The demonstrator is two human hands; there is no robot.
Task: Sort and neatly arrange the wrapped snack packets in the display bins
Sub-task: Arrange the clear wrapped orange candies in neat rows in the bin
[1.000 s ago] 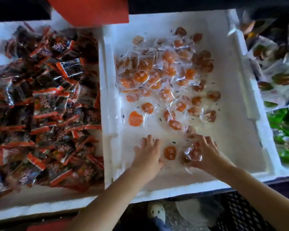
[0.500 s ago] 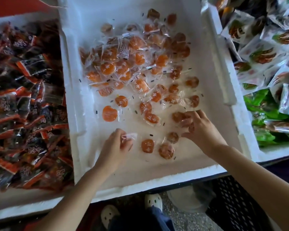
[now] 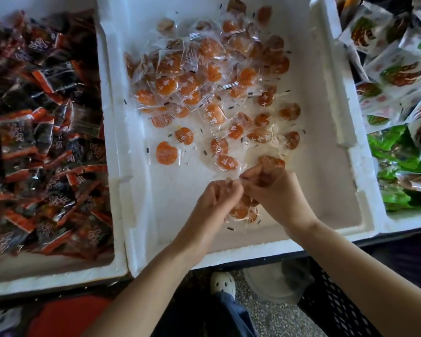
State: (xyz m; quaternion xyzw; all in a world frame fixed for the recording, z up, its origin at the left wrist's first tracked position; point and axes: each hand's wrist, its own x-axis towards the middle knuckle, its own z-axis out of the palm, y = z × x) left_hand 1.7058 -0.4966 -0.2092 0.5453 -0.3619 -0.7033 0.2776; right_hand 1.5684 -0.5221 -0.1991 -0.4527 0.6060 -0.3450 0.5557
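A white foam bin [image 3: 326,181] holds several clear packets of round orange snacks [image 3: 204,76], heaped at the back and scattered toward the front. My left hand [image 3: 214,200] and my right hand [image 3: 275,190] meet over the front of the bin, fingers curled, together gripping a small bunch of orange snack packets [image 3: 243,210] that shows between and under them. Clear wrapper edges stick up between the fingertips. Another orange packet [image 3: 271,160] lies just beyond my right hand.
A foam bin on the left [image 3: 58,276] is full of dark packets with red-orange ends [image 3: 41,122]. At the right lie white and green snack bags [image 3: 399,98]. Below the bins I see a shoe [image 3: 223,284], a black crate [image 3: 338,312] and speckled floor.
Both hands came together from apart at the bin's front and now hold gathered orange packets. The view shifted right and closer to the middle bin.
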